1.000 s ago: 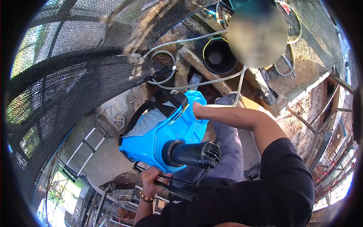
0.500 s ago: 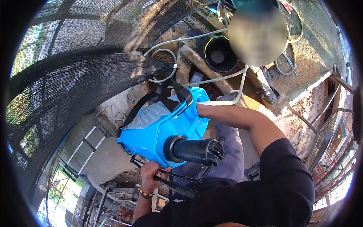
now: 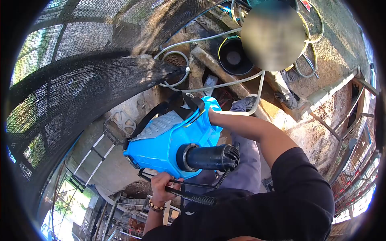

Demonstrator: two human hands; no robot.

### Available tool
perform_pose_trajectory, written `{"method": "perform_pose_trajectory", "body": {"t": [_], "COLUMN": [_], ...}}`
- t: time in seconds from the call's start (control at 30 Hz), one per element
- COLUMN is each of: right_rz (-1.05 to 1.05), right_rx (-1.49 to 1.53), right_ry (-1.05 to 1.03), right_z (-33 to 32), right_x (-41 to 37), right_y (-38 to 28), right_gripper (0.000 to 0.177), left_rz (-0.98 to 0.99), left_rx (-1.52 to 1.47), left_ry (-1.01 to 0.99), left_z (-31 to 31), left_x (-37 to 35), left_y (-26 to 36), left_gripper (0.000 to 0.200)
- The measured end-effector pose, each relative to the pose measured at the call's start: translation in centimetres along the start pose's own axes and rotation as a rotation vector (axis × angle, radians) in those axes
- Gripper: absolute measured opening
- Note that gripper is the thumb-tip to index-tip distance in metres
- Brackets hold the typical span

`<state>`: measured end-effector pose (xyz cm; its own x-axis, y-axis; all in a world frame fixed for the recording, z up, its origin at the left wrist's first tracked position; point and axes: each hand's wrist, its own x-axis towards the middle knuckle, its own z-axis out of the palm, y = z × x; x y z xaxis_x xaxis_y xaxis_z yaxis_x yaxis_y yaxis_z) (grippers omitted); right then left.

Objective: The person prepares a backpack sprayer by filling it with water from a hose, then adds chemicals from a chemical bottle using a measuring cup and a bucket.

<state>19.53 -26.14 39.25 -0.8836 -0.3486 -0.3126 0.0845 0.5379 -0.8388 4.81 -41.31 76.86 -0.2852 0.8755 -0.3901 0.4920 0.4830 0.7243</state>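
A blue knapsack sprayer tank [image 3: 159,150] lies tipped in front of my legs, its grey ridged back pad [image 3: 163,125] and black straps [image 3: 193,102] on the far side. A black cylinder [image 3: 207,157] juts from its near side. My left hand [image 3: 161,188], with a beaded bracelet at the wrist, is closed around the sprayer's black lever [image 3: 189,197]. From the right, my right forearm [image 3: 245,126] reaches to the tank's end; that hand is hidden at the opening. A pale hose [image 3: 259,94] runs along this forearm towards the same opening.
A black bucket [image 3: 233,56] stands beyond the tank, beside a person with a blurred face [image 3: 273,36]. Dark netting [image 3: 92,84] hangs at left. Concrete beams [image 3: 223,70] and looped hose [image 3: 177,54] lie ahead. Wire cages [image 3: 358,160] line the right.
The view has shifted slightly. My left hand stays on the lever and my right forearm stays at the tank's opening; the tank has barely moved.
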Motion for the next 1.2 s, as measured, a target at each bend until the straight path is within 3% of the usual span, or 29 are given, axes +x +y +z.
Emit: {"method": "perform_pose_trajectory", "body": {"t": [0.33, 0.7, 1.2], "right_rz": [-0.005, -0.017, -0.023], "right_rx": [0.003, 0.006, 0.010], "right_ry": [0.006, -0.011, -0.035], "right_z": [0.5, 1.8, 2.0], "right_x": [-0.3, -1.7, -2.7], "right_y": [-0.1, -0.3, 0.4], "right_gripper": [0.024, 0.024, 0.024], "left_rz": [-0.057, 0.050, 0.021], "left_rx": [-0.005, 0.025, 0.021], "left_ry": [0.037, -0.014, -0.024], "left_z": [0.0, -1.6, -0.5], "left_x": [0.2, 1.1, 1.5], "left_y": [0.2, 0.7, 1.3], "left_gripper": [0.041, 0.036, 0.034]}}
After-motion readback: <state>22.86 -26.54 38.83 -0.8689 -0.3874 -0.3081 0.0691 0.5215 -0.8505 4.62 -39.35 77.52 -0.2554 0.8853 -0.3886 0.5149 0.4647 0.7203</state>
